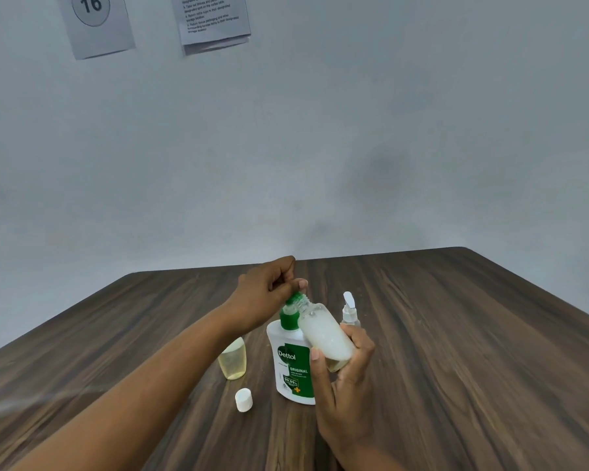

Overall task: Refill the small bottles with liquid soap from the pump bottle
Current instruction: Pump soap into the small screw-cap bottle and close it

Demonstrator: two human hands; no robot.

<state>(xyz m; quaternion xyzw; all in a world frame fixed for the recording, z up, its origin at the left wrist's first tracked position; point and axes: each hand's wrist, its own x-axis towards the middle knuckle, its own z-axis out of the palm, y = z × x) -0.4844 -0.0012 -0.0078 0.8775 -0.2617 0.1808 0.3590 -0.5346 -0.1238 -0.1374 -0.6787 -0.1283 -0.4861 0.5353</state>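
1. While checking the filling point mid-table, found pump bottle (291, 365) upright on the table (456, 334), well clear of the far edge.
2. Found left hand (269, 287) closed over the green pump head, fingers curled; cannot tell whether pressing down.
3. Found right hand (344, 379) clamped round the tilted small bottle (323, 329), open neck at the spout. Hands close together, not touching each other.
4. Noted cloudy contents in that bottle, with a yellowish pool at its low end. Judged filling under way, not finished; level not readable.
5. Noted second small bottle (232, 362) just left of the pump bottle, yellowish liquid well up its body. Neck hidden behind the left forearm; cannot confirm capped or open. Judged probably filled.
6. Noted white cap (244, 399) lying loose toward the near edge; judged capping still outstanding.
7. Noted spray bottle (349, 312) behind the right hand, sprayer fitted; contents not visible, status undetermined.
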